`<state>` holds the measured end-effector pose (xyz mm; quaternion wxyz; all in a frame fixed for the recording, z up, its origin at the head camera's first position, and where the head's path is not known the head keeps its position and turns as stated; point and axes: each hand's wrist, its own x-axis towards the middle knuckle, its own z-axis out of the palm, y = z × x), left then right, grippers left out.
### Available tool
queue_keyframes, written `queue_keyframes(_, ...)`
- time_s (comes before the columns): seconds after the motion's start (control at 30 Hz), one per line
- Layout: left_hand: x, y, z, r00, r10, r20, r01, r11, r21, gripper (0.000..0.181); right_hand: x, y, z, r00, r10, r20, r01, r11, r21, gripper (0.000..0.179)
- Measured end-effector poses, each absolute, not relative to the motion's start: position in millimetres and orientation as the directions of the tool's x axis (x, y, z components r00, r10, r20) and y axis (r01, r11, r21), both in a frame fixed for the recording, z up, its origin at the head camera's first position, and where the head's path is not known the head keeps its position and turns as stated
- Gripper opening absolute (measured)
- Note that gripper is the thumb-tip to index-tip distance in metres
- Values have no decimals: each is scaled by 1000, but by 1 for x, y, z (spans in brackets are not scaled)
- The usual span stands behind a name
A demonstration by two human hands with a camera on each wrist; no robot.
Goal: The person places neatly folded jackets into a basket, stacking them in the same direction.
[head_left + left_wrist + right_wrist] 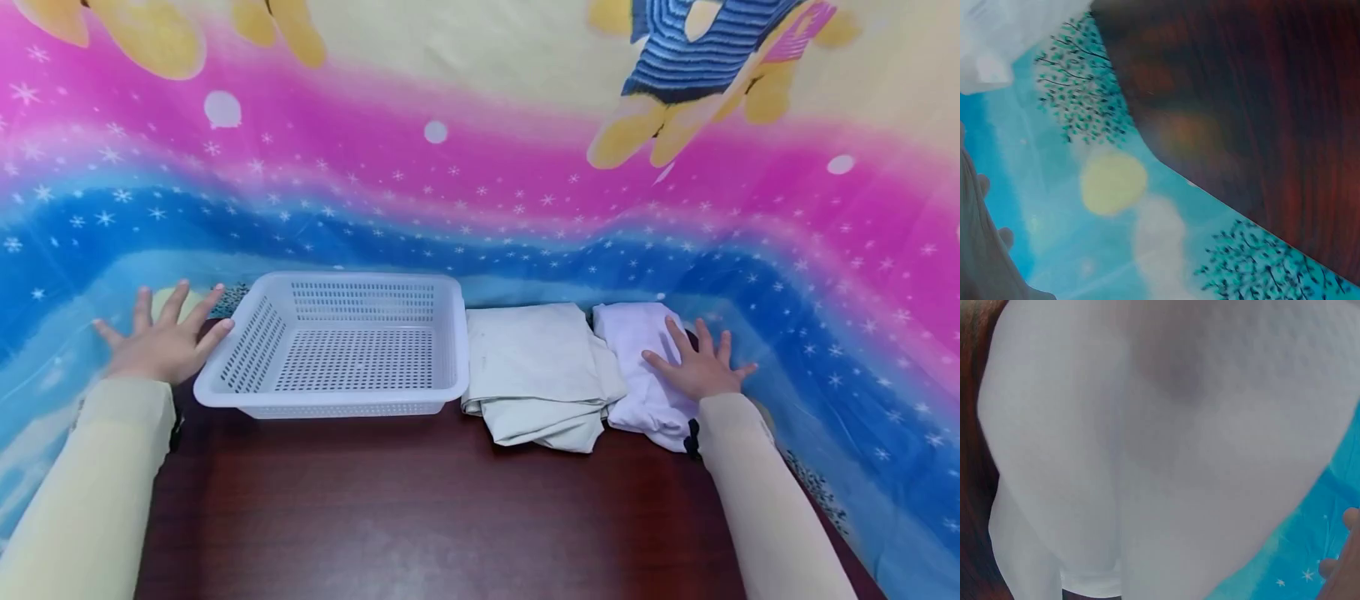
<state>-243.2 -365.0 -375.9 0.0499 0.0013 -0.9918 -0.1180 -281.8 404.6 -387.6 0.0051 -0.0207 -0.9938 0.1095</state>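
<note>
In the head view my left hand (161, 342) is spread, its thumb overlapping the left rim of a white perforated plastic basket (330, 400). My right hand (701, 371), fingers also spread, is over a folded white cloth (637, 358) at the right. Between basket and white cloth lies a folded cream cloth (532, 358), with layers bunched at its front. The right wrist view is mostly filled by the white cloth (1147, 487), with fingertips at the lower right edge. Part of the left hand (985, 237) shows at the left edge of the left wrist view.
Everything sits on a dark red-brown wooden table (420, 508). A patterned curtain (480, 175) with snowflakes and cartoon figures hangs close behind and around it. The table's rounded corner (1160, 156) shows in the left wrist view.
</note>
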Motion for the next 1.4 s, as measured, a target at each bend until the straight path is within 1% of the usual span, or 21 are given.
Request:
queue_keyframes(0.2,-237,-365,-374,-994,-7,112,20,970,241,77,-277,400,-384,-999,35,-7,36,968,-248,95)
queue_keyframes(0.5,-229,-367,-374,-992,2,127,34,967,251,74,-275,396,-389,-999,18,-32,26,967,-253,91)
queue_keyframes(0.73,-222,-363,-367,-986,-41,162,10,954,300,75,-273,385,-392,-1000,-11,1,-11,967,-253,86)
queue_keyframes(1.0,-215,-346,-360,-974,-55,222,13,956,295,77,-268,369,-391,-999,-36,13,-38,965,-259,83)
queue_keyframes(1.1,-213,-337,-359,-964,-48,261,33,954,297,76,-266,365,-392,-998,-51,40,-59,966,-252,81)
queue_keyframes(1.4,-205,-309,-355,-908,-16,419,103,960,261,66,-255,352,-391,-977,-54,205,-102,968,-231,69)
